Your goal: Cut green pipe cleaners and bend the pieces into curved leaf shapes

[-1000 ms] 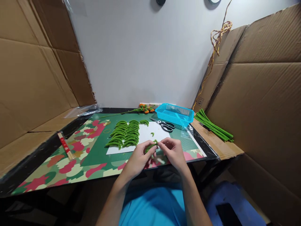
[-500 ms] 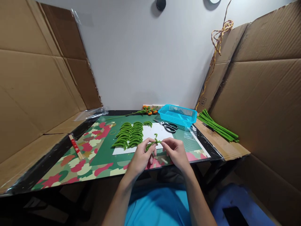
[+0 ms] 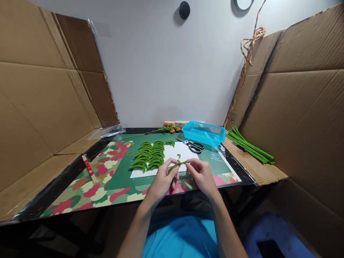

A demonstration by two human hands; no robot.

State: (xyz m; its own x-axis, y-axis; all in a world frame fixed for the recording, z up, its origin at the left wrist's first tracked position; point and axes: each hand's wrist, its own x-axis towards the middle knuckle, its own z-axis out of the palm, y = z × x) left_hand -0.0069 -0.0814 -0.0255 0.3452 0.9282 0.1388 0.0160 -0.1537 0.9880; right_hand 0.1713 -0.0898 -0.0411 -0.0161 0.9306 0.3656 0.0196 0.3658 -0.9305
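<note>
Between my hands is a green pipe cleaner [image 3: 182, 163], held above the near edge of a white sheet [image 3: 170, 153]. My left hand [image 3: 164, 178] pinches its left part, which bends down along the fingers. At its right end, my right hand [image 3: 201, 175] grips it between thumb and index finger. A small bent green scrap [image 3: 178, 156] lies on the sheet just beyond my fingertips. Left of my hands, curved green pipe cleaner pieces [image 3: 156, 154] are laid in two columns, and another curved piece [image 3: 169, 143] starts a third. Black-handled scissors [image 3: 195, 146] rest at the sheet's far right.
A blue plastic basket [image 3: 204, 138] stands at the back, beside orange flowers [image 3: 172, 128] on a green stem. Straight green pipe cleaners [image 3: 251, 146] lie on cardboard at right. Chopsticks [image 3: 89, 169] in a red wrapper lie at left. Cardboard walls [image 3: 301, 107] flank the table.
The view has shifted slightly, so everything sits a little lower. My hands keep their grip on the pipe cleaner, the right one a touch farther from the left.
</note>
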